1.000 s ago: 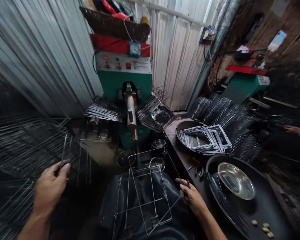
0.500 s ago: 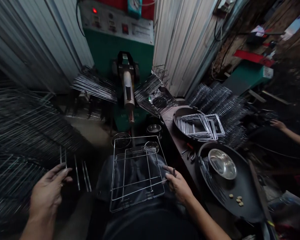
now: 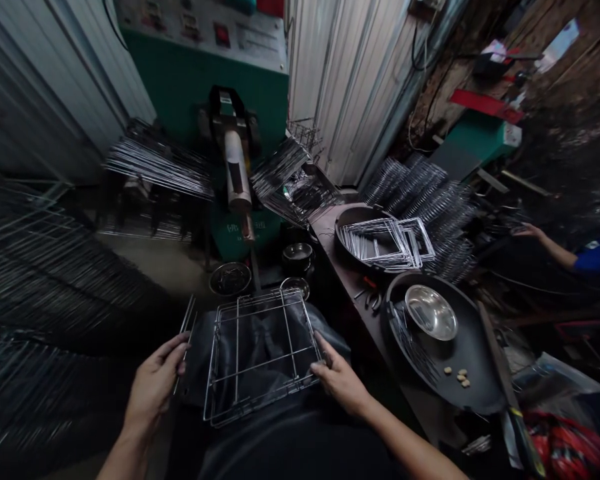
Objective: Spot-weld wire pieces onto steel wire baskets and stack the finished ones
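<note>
A rectangular wire frame [image 3: 237,353] with crossing bars lies tilted over my dark-clothed lap. My right hand [image 3: 343,383] grips its right edge, thumb on the near side; a small dark piece shows by those fingers, too unclear to name. Left of the frame and apart from it, my left hand [image 3: 153,383] pinches a few thin metal rods [image 3: 189,315] that stand nearly upright between thumb and fingers. Beyond the frame rises a green machine [image 3: 170,87], whose copper-coloured tip [image 3: 249,230] points down.
Small metal bowls [image 3: 297,252] sit under the machine. To the right, black trays hold wire rectangles [image 3: 380,241] and a steel bowl [image 3: 431,313]. Stacked wire racks [image 3: 55,267] fill the left side. Another person's arm [image 3: 555,247] shows at far right.
My left hand has moved right with the rods, closer to the frame. The frame's two wire layers now lie nearer together. The whole view has shifted slightly.
</note>
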{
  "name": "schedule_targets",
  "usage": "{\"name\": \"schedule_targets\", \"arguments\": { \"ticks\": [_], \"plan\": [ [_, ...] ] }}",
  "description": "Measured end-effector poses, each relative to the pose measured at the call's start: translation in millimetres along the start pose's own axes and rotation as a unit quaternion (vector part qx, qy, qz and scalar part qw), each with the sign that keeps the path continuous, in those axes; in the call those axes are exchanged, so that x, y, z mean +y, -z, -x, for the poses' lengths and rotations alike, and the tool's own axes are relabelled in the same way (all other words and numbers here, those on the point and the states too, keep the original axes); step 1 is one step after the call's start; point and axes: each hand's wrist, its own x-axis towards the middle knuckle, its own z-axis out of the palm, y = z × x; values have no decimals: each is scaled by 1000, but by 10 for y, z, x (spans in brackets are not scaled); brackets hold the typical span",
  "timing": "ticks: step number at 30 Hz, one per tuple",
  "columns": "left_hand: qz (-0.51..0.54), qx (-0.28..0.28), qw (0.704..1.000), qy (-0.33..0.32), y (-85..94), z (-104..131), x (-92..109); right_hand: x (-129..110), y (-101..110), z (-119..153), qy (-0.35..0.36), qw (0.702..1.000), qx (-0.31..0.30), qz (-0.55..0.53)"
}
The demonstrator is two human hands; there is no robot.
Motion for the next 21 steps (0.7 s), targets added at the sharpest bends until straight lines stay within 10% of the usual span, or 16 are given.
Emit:
{"name": "schedule_targets", "arguments": {
  "ticks": [7,21],
  "plan": [
    [-70,-107,992,8,-50,12,-40,169,142,-53,-6,997,-33,71],
    [0,-129,982,136,-133,211,161,203,249,-500,65,991,63,100]
  ]
}}
